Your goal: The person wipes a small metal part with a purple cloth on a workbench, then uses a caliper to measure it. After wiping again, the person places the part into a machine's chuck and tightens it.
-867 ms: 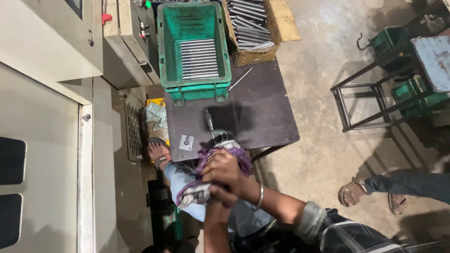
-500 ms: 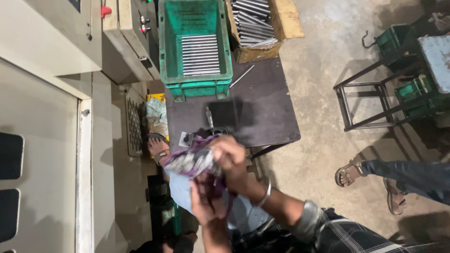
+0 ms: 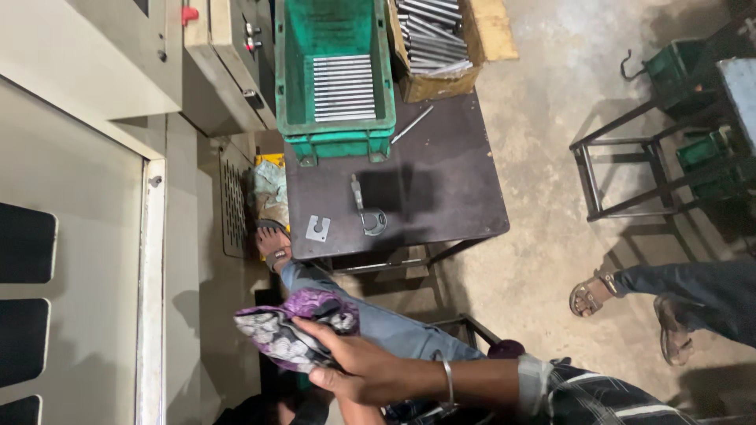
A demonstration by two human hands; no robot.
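My right hand [image 3: 366, 366], with a metal bangle on the wrist, grips a crumpled purple and white patterned cloth [image 3: 287, 330] low in the view, over my jeans-clad leg [image 3: 378, 323]. Only a sliver of my left hand [image 3: 346, 411] shows beneath the right one; its grip is hidden. On the dark table [image 3: 441, 197] ahead lie a metal gauge tool [image 3: 368, 214] and a small square metal plate [image 3: 317, 228]. Both hands are well short of the table.
A green crate [image 3: 339, 130] of metal rods and a cardboard box [image 3: 480, 39] of rods stand at the table's far end, with a loose rod [image 3: 411, 124] beside them. A grey machine cabinet [image 3: 79, 197] is on the left. Another person's sandaled feet [image 3: 598, 295] are at the right, near metal frames [image 3: 622, 165].
My hands and the cloth have moved down and to the left, away from the table. The gauge tool on the table is now uncovered.
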